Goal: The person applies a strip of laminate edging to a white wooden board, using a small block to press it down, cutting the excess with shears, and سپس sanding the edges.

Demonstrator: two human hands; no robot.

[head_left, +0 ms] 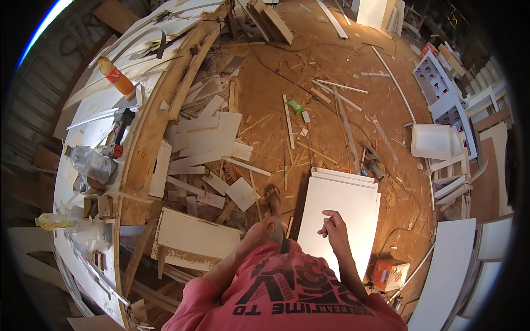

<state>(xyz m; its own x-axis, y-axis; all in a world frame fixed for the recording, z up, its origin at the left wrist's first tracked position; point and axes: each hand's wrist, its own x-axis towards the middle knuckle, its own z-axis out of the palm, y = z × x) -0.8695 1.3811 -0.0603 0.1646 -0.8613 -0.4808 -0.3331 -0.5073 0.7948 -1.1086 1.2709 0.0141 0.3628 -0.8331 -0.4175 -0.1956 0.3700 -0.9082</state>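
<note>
My right hand (pixel 333 225) is raised over a stack of white panels (pixel 346 201). Its index finger points out to the left, the other fingers are loosely bent, and I see nothing held in it. Close to my body, my left hand (pixel 261 230) hangs by my leg, its fingers too small and merged to make out. A sandalled foot (pixel 273 197) stands on the floor just ahead of it. Left of that hand lies a white board with a worn brown edge (pixel 193 238).
At left, a long workbench (pixel 144 149) bears an orange drink bottle (pixel 117 78), a cordless drill (pixel 119 132) and plastic bags. White offcuts (pixel 212 135) litter the dirt floor. A power tool (pixel 375 165) and a red-orange box (pixel 390 274) lie right of the panels. Cabinet parts (pixel 433 140) stand farther right.
</note>
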